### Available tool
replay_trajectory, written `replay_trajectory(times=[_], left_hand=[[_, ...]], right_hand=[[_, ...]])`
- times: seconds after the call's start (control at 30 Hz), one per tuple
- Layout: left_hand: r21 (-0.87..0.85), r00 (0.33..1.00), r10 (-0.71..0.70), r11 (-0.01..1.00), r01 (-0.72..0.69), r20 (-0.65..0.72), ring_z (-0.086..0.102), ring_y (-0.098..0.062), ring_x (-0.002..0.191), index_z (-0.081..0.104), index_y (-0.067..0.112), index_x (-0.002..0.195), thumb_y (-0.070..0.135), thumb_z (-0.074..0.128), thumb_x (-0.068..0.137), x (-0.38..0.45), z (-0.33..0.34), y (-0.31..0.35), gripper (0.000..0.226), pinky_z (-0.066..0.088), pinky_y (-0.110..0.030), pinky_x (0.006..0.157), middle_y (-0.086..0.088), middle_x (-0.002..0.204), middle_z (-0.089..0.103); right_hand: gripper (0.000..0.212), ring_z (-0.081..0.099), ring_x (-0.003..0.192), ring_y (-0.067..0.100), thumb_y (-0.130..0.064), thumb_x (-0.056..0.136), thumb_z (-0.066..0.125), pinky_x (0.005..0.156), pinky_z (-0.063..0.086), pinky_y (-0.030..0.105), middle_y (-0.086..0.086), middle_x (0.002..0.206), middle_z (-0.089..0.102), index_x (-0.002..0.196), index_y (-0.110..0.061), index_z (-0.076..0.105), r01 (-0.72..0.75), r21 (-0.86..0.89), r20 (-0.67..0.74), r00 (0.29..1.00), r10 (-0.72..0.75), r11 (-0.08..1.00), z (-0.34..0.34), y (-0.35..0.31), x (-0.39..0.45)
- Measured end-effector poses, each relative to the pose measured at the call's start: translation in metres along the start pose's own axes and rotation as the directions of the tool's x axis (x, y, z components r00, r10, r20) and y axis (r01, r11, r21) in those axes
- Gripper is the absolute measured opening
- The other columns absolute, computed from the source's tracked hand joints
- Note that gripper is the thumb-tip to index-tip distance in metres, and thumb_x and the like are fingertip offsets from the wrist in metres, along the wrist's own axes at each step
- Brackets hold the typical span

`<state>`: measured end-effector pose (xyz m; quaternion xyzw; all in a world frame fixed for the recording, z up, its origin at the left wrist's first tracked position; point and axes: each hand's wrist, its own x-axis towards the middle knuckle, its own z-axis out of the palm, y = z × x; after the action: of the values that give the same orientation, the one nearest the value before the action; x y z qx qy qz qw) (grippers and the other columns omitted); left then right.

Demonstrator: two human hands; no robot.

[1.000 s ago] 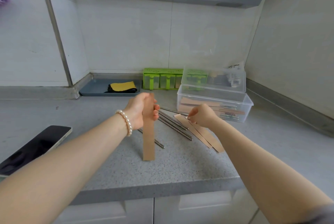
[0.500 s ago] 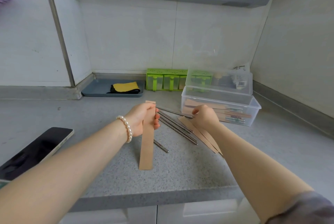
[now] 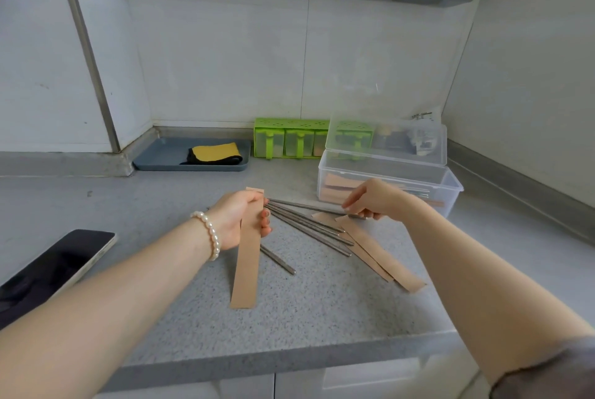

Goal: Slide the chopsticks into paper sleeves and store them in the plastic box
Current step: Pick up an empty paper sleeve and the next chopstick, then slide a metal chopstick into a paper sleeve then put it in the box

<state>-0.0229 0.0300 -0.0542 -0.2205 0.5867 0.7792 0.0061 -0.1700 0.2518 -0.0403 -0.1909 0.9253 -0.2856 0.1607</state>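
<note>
My left hand point(image 3: 240, 220) grips a brown paper sleeve point(image 3: 247, 265) near its top, and the sleeve hangs down toward the counter. Several metal chopsticks point(image 3: 307, 226) lie fanned out on the grey counter between my hands. My right hand point(image 3: 375, 199) pinches the far end of one chopstick at the right of the pile. More paper sleeves point(image 3: 378, 252) lie flat under and beside the chopsticks. The clear plastic box point(image 3: 449, 187) stands open behind my right hand, with sleeved chopsticks inside.
A phone point(image 3: 53, 268) lies at the left near the counter's front edge point(image 3: 273, 361). A grey tray point(image 3: 154, 157) with a yellow and black cloth point(image 3: 214, 153) and a green condiment rack point(image 3: 285, 141) stand along the back wall.
My right hand has shifted from the flat sleeves to the far end of a chopstick and pinched it. My left hand keeps hold of the sleeve, with little movement.
</note>
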Motion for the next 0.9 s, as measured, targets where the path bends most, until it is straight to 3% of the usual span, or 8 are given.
replay_trajectory(times=[0.1,0.23,0.5,0.6,0.67,0.77,0.83,0.9], left_hand=[[-0.006,1.0,-0.003,1.0,0.003,0.006,0.048,-0.017,0.052,0.051,0.008,0.092,0.023,0.042,0.096,0.0,0.005,-0.001,0.018,0.048,-0.026,0.045,-0.005,0.061,0.05],[-0.02,1.0,-0.011,1.0,0.012,0.016,0.047,-0.017,0.051,0.05,0.007,0.095,0.026,0.041,0.096,-0.001,0.014,-0.002,0.02,0.047,-0.026,0.045,-0.006,0.062,0.05],[0.021,0.999,-0.025,0.999,0.025,0.038,0.047,-0.017,0.054,0.049,0.007,0.097,0.021,0.041,0.097,-0.005,0.015,-0.006,0.016,0.047,-0.023,0.043,-0.006,0.065,0.049],[0.047,0.997,-0.025,0.999,0.022,0.069,0.044,-0.014,0.05,0.047,0.009,0.1,0.03,0.042,0.097,-0.006,0.018,-0.006,0.022,0.043,-0.021,0.042,-0.004,0.066,0.049],[0.045,0.996,-0.018,0.999,0.015,0.088,0.043,-0.013,0.048,0.047,0.009,0.101,0.039,0.039,0.097,-0.006,0.021,-0.005,0.031,0.04,-0.02,0.042,-0.004,0.066,0.049],[0.043,0.987,-0.01,0.999,0.003,0.16,0.043,-0.013,0.046,0.049,0.009,0.099,0.048,0.032,0.097,-0.007,0.028,-0.005,0.043,0.039,-0.022,0.045,-0.003,0.064,0.051],[0.057,0.974,-0.011,0.998,-0.002,0.227,0.043,-0.013,0.047,0.05,0.009,0.098,0.047,0.031,0.097,-0.01,0.035,-0.006,0.042,0.039,-0.023,0.046,-0.002,0.063,0.051],[0.096,0.958,-0.019,0.995,-0.009,0.286,0.043,-0.012,0.048,0.052,0.009,0.092,0.041,0.033,0.097,-0.014,0.041,-0.006,0.037,0.039,-0.024,0.047,-0.001,0.062,0.051]], right_hand=[[0.007,0.049,0.054,0.014,-0.015,0.083,0.069,0.051,0.041,0.021,0.003,0.064,0.06,0.087,-0.009,0.071,0.009,-0.094,-0.118,0.993,-0.02,0.995,-0.002,0.009,0.003],[0.013,0.062,0.083,0.02,-0.019,0.083,0.069,0.073,0.049,0.027,0.003,0.087,0.067,0.094,-0.013,0.073,0.05,-0.235,-0.236,0.966,-0.107,0.971,0.014,0.019,0.01],[0.016,0.057,0.088,0.031,-0.019,0.094,0.05,0.069,0.043,0.032,0.01,0.103,0.057,0.097,-0.007,0.061,0.189,-0.486,-0.289,0.886,-0.361,0.853,0.034,0.03,0.008],[0.01,0.061,0.074,0.022,-0.013,0.095,0.05,0.062,0.047,0.029,0.006,0.085,0.065,0.09,-0.011,0.058,0.261,-0.228,-0.396,0.855,-0.334,0.938,0.017,0.015,-0.006],[0.009,0.058,0.057,0.01,-0.007,0.093,0.054,0.052,0.046,0.019,0.001,0.069,0.064,0.086,-0.01,0.059,0.354,0.193,-0.455,0.859,-0.236,0.915,0.001,0.0,-0.023],[0.009,0.053,0.05,0.01,-0.001,0.089,0.058,0.05,0.046,0.019,0.004,0.06,0.06,0.081,-0.004,0.06,0.425,0.794,-0.446,0.893,-0.059,0.434,-0.025,-0.01,-0.048],[0.012,0.047,0.046,0.008,-0.005,0.091,0.055,0.046,0.039,0.018,0.002,0.056,0.052,0.079,-0.004,0.057,0.416,0.9,-0.421,0.907,0.014,0.132,-0.038,-0.009,-0.058],[0.021,0.038,0.042,0.007,-0.014,0.096,0.05,0.041,0.03,0.019,-0.001,0.053,0.046,0.075,-0.01,0.052,0.465,0.881,-0.473,0.871,0.135,0.092,-0.05,-0.004,-0.063]])
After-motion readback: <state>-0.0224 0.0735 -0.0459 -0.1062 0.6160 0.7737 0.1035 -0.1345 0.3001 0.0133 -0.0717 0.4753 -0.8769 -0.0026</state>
